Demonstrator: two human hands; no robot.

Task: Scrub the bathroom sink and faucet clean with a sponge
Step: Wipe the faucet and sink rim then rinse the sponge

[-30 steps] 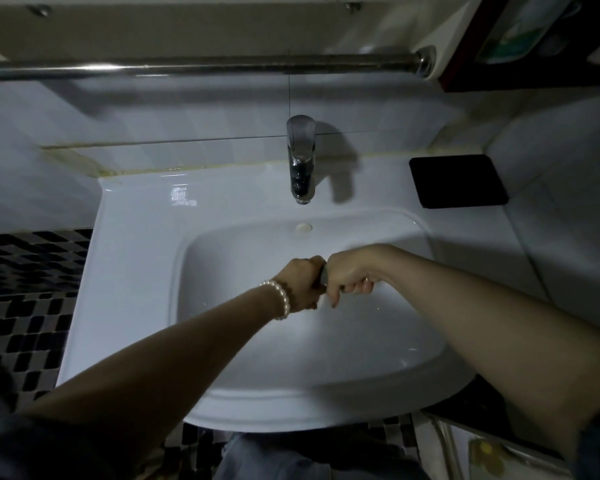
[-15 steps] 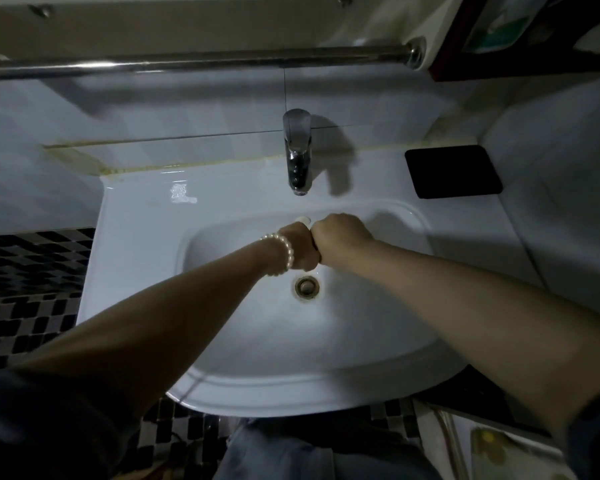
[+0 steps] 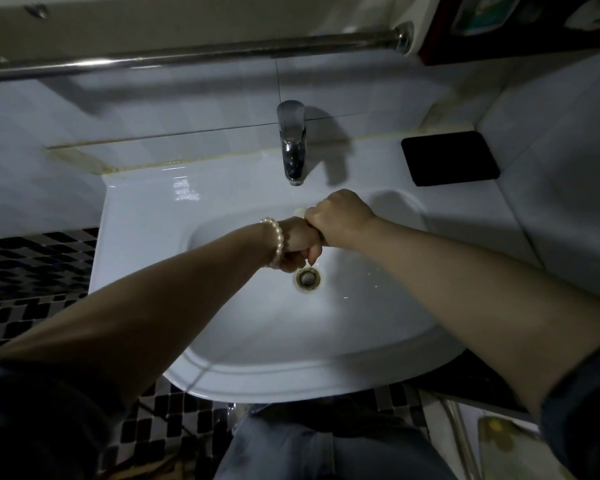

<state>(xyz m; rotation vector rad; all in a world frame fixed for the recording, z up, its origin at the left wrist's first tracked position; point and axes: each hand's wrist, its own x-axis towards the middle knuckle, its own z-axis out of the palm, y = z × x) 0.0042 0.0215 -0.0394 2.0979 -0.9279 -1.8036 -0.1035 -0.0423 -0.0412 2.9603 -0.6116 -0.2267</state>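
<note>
Your left hand (image 3: 297,244) and right hand (image 3: 340,220) are fisted together, contents hidden; wringing below the faucet (image 3: 292,147), you risk knuckling it.

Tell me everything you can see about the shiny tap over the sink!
The faucet is shiny silver metal, like chrome. It has a rounded lever handle on top and a short thick spout pointing down toward the white sink. It stands upright at the middle of the sink's back ledge, before the tiled wall, casting a shadow to its right. No water runs from it. Nothing touches it; both hands are lower, in the basin.
</note>
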